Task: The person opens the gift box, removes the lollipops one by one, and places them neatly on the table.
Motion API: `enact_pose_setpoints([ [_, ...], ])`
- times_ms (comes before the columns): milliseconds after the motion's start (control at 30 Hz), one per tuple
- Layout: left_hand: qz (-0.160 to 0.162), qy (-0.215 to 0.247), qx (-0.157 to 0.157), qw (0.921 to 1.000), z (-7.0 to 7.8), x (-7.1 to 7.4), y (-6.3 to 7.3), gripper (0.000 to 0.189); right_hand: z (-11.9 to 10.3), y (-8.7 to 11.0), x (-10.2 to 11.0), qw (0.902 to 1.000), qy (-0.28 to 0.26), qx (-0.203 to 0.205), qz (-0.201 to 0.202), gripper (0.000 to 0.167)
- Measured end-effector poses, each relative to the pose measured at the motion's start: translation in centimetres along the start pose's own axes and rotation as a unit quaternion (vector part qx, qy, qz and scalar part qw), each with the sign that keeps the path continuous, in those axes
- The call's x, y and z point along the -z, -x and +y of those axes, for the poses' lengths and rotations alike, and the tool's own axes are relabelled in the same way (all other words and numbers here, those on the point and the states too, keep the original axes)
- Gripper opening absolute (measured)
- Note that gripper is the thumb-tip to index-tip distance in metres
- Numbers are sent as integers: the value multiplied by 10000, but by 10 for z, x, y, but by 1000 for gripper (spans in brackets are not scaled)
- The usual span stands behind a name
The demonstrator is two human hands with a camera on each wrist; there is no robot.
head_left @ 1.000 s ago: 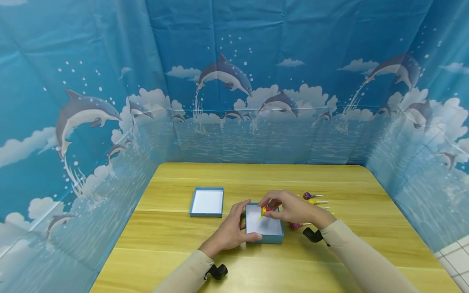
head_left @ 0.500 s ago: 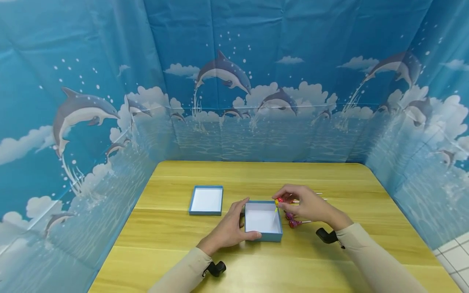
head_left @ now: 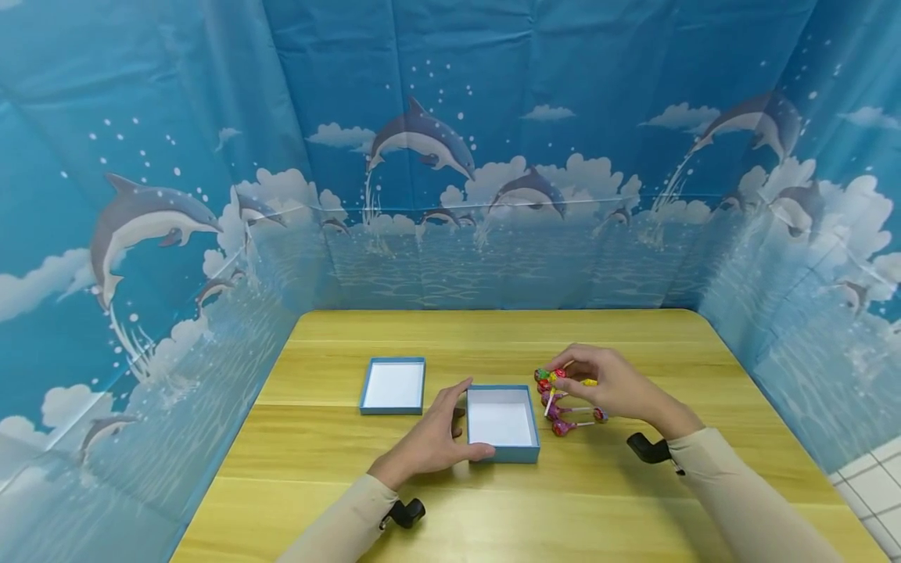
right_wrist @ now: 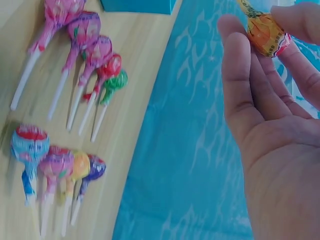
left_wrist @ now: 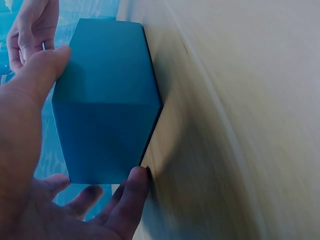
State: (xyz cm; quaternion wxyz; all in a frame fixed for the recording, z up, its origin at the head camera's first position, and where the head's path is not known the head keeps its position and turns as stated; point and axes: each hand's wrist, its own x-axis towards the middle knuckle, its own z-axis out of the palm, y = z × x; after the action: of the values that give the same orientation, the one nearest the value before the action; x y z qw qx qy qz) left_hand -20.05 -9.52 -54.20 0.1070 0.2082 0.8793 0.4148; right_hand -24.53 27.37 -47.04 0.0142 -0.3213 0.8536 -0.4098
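My left hand (head_left: 432,442) holds the left side of a blue square box (head_left: 517,454), thumb at the front corner and fingers along the side and back. Its inside is white, with nothing lying in it. To the right, above the lollipops on the table, my right hand (head_left: 614,387) pinches a lollipop with an orange-yellow wrapper (right_wrist: 267,32) between thumb and fingers. In the right wrist view, a row of pink, red and green lollipops (right_wrist: 84,30) lies near the box. A second row, with blue, pink, yellow and purple wrappers (right_wrist: 56,162), lies beside it.
A shallow blue lid with a white inside (head_left: 394,385) lies left of the box on the wooden table (head_left: 324,461). Blue dolphin-print curtains (head_left: 450,258) hang behind the table and along both sides.
My right hand has carried the lollipop from over the box rightward, past its right edge, to above the other lollipops. My left hand stays on the box.
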Motion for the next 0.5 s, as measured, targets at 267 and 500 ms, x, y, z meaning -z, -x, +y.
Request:
enact_pose_setpoints([
  [267,-84,137,-40,9999,-5,2,0,120,6,10,11,9988,434,179,113,25],
  [500,-90,407,-21,9991,-7,1,1,118,11,22,16,9964,846,-103,0,26],
])
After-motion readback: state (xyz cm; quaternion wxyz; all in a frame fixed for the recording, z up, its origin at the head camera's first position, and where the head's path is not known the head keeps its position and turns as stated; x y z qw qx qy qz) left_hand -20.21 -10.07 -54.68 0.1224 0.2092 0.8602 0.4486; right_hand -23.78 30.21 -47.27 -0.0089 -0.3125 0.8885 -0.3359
